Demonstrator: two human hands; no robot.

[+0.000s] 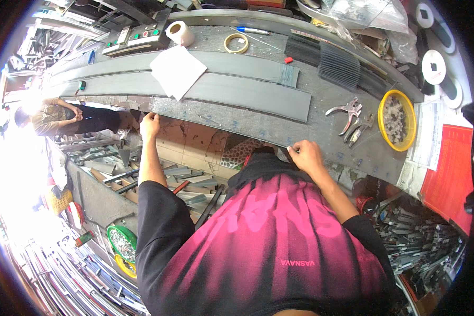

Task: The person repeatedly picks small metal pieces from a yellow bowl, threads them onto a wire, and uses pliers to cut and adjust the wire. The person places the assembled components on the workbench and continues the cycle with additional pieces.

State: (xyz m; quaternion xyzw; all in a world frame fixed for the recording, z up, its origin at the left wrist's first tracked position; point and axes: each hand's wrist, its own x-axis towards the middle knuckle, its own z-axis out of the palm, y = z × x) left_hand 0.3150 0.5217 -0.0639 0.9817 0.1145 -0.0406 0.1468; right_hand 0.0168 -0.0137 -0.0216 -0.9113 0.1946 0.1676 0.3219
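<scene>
Both hands are right at the near edge of the table [258,122], left hand [149,125] and right hand [306,156] well apart. Fingers look curled in, but honestly can't tell if either grip is pinching anything. Two long gray strips [226,89] lie on the table just beyond, white paper [178,71] across both. Pliers [348,111] and a yellow basket [383,125] sit off right.

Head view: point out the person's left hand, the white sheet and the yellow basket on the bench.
Left hand [150,125]: head view, back of the hand.
White sheet [178,71]: head view, its middle.
Yellow basket [413,125]: head view, right side of the rim.
</scene>
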